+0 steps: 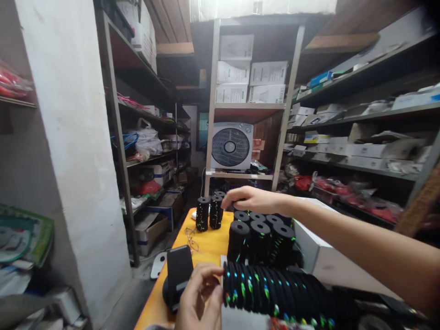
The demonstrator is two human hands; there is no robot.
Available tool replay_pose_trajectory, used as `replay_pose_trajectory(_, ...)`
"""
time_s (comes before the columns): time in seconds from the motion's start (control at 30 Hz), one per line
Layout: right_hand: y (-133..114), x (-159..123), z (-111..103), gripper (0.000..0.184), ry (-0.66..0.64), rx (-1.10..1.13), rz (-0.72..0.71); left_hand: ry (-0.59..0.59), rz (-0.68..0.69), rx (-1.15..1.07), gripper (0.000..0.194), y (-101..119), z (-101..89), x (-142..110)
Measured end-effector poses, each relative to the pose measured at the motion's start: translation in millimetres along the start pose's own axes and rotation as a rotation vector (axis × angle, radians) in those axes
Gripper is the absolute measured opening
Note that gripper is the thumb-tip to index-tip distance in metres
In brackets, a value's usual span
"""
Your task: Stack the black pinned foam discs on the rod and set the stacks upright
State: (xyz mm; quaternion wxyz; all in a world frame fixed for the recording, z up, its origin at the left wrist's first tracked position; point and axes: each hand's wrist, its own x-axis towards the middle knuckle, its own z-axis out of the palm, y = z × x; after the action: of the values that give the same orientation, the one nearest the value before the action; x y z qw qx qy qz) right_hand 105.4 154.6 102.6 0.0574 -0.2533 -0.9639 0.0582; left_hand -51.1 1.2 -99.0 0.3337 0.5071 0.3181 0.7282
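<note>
Left hand (199, 298), fingers curled, grips the lying roll of black bands (275, 291) at lower centre. Right hand (252, 199) rests atop upright stacks (261, 238) mid-frame on the orange tabletop (209, 243); grasp unclear. Risk: a nudge could topple them.

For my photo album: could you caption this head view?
Left hand steadies a lying roll of black bands; right hand reaches over upright stacks.

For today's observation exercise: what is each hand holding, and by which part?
Left hand grips the lying roll of black rings at its near end; right hand rests atop a standing stack.
</note>
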Motion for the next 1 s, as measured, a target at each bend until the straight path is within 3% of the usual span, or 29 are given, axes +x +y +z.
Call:
replay_pose_trajectory(0.07,-23,-48,-2,0.023,-0.017,-0.019,0.073,-0.075,-0.039,0.023,0.022,12,-0.5,-1)
replay_pose_trajectory(0.13,-45,-88,3,0.022,0.054,-0.072,0.179,-0.099,-0.055,0.046,0.019,21,-0.9,-2)
replay_pose_trajectory(0.27,-79,-133,31,0.042,0.116,-0.065,0.305,-0.089,-0.059,0.084,0.015,30,-0.9,-4)
replay_pose_trajectory(0.43,-90,-134,71,0.079,0.063,-0.028,0.357,-0.072,-0.071,0.085,0.016,32,-1.1,-5)
replay_pose_trajectory(0.7,-72,-122,107,0.058,0.19,-0.078,0.316,-0.082,-0.024,0.096,0.014,28,-7.0,-4)
replay_pose_trajectory(0.87,-68,-123,131,0.055,0.397,-0.31,0.127,-0.061,0.008,0.147,0.015,31,-9.7,-4)
replay_pose_trajectory(1.0,-69,-132,123,0.068,0.481,-0.439,0.11,-0.05,0.02,0.158,0.014,30,-10.4,-2)
